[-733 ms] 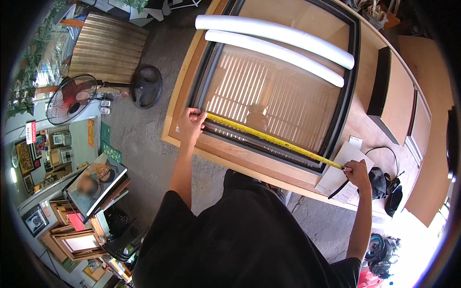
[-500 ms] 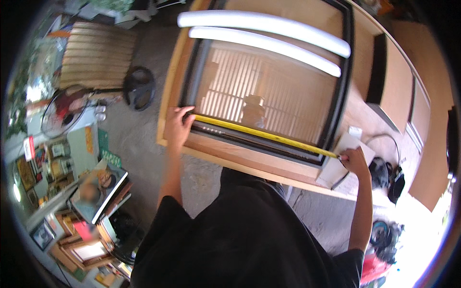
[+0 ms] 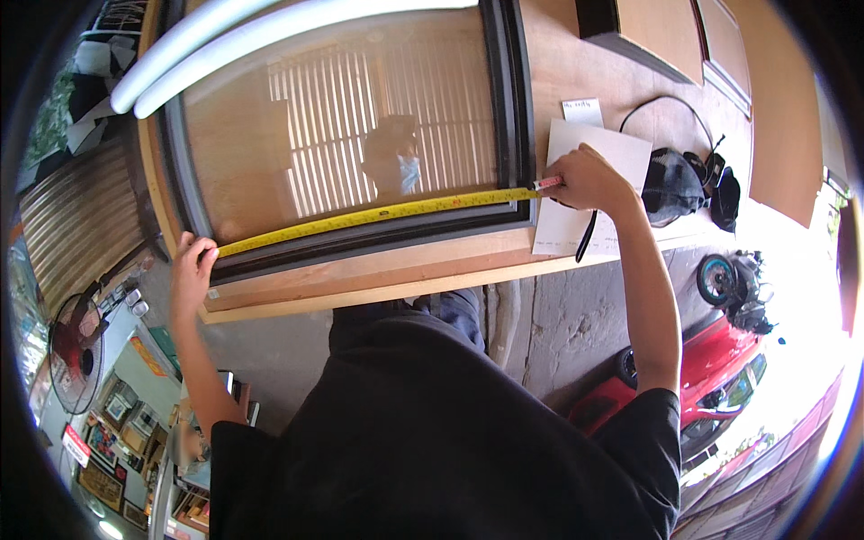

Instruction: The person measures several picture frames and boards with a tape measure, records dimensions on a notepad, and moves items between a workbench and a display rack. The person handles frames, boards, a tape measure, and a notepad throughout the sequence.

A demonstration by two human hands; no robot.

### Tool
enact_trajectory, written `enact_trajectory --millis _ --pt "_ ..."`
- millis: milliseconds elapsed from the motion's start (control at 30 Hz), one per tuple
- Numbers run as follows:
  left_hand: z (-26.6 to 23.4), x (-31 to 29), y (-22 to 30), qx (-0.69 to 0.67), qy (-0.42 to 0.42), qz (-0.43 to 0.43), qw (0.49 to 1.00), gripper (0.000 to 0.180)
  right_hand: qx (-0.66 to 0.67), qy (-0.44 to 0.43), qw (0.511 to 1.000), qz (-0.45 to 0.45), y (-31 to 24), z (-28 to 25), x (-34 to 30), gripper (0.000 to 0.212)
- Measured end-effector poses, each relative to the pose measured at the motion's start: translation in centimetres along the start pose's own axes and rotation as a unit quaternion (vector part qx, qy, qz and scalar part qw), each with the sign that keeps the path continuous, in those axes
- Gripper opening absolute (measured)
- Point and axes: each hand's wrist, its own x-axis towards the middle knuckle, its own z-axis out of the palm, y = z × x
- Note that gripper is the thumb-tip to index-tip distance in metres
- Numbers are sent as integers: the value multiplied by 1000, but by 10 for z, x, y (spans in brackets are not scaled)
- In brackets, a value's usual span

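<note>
A yellow tape measure (image 3: 378, 213) is stretched along the near side of a dark frame (image 3: 360, 232) that holds a glass pane (image 3: 243, 162). At the blade's left end, by the frame's near left corner, my left hand (image 3: 191, 270) pinches the tip between thumb and fingers. My right hand (image 3: 589, 180) is closed around the other end, just past the frame's right side. Its fingers hide most of the tape's case, and a black strap (image 3: 587, 236) hangs below. Under that hand lies a white sheet of paper (image 3: 621, 135) with handwriting.
Two long white rods (image 3: 234, 54) lie across the far part of the frame. The wooden workbench (image 3: 360, 281) carries a dark cap (image 3: 675, 184), a black cable (image 3: 670, 99) and wooden boxes (image 3: 661, 40). A fan (image 3: 76, 355) stands left; a motorcycle (image 3: 738, 288) and red car (image 3: 711, 369) are at right.
The view has swung, so the frame, bench and both hands appear further left. The tape stays stretched between my hands along the same near side.
</note>
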Motion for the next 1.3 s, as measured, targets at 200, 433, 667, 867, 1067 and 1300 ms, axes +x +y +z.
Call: enact_trajectory --millis 200,433,667,867,1067,1300 --pt "-3 3 10 30 -23 -19 999 12 22 5 1000 14 -1 2 3 16" --pt "2 6 5 30 -26 -11 999 12 -6 -18 999 43 1 7 5 13" --pt "3 4 5 36 -10 -7 999 11 10 12 998 55 -2 6 0 15" --pt "5 3 6 53 -2 8 999 10 34 9 997 66 -6 2 -2 21" --pt "4 3 5 55 -17 -11 998 9 58 6 996 62 -2 -1 0 27" --pt "6 4 9 67 -15 -29 997 9 65 -51 993 85 -5 -11 0 30"
